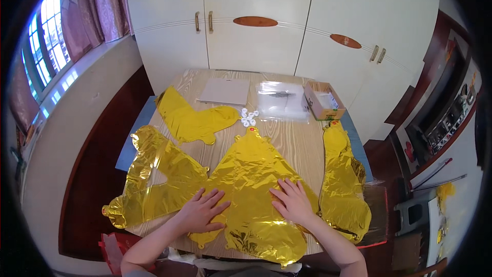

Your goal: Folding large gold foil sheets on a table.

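A large gold foil balloon (246, 174), deflated, lies flat in front of me, its narrow end pointing away and a red spot at that tip. My left hand (205, 209) rests palm down on its left side, fingers spread. On its right side lies my right hand (293, 199), also flat with fingers apart. To the left is a second crinkled gold foil balloon (143, 174). Behind that one lies a yellow, matte-looking foil balloon (192, 120). A further gold foil balloon (343, 184) runs along the table's right edge.
On the wood-grain table (294, 146), small white rolls (248, 118) cluster beyond the middle balloon. Farther back are a pale flat board (224, 91), a clear plastic packet (282, 101) and an open cardboard box (325, 101). White cabinets (256, 46) stand behind; a grey stool (414, 215) is at right.
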`<state>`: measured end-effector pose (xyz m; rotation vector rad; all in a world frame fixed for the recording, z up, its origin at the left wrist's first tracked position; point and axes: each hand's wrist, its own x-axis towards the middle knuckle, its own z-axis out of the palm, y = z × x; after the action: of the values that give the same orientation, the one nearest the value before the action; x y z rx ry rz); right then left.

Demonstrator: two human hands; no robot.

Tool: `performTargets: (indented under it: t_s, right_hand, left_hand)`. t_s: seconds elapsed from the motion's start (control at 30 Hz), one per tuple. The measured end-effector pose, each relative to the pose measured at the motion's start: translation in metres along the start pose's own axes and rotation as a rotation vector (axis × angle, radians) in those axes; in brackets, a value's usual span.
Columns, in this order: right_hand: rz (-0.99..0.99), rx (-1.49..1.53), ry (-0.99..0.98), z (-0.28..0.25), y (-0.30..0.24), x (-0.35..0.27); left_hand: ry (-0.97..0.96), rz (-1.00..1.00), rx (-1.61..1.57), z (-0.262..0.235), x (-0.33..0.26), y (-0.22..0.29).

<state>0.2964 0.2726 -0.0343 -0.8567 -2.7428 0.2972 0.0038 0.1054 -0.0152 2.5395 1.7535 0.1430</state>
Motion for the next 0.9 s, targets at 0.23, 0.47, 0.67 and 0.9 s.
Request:
performTargets:
  t_s: [0.23, 0.47, 0.67, 0.9]
  right_hand:
    - [0.003, 0.001, -0.002, 0.001, 0.001, -0.001]
    - [-0.063, -0.025, 0.032, -0.013, -0.012, 0.012]
    - [-0.198, 0.071, 0.036, -0.003, -0.044, 0.077]
    - [-0.345, 0.242, 0.063, 0.022, -0.063, 0.159]
  left_hand:
    - [-0.007, -0.014, 0.002, 0.0, -0.002, 0.001]
    - [0.102, -0.28, -0.028, -0.033, 0.019, -0.061]
    - [0.262, -0.333, 0.002, -0.015, 0.087, -0.151]
    - [0.268, -0.461, 0.078, 0.014, 0.128, -0.175]
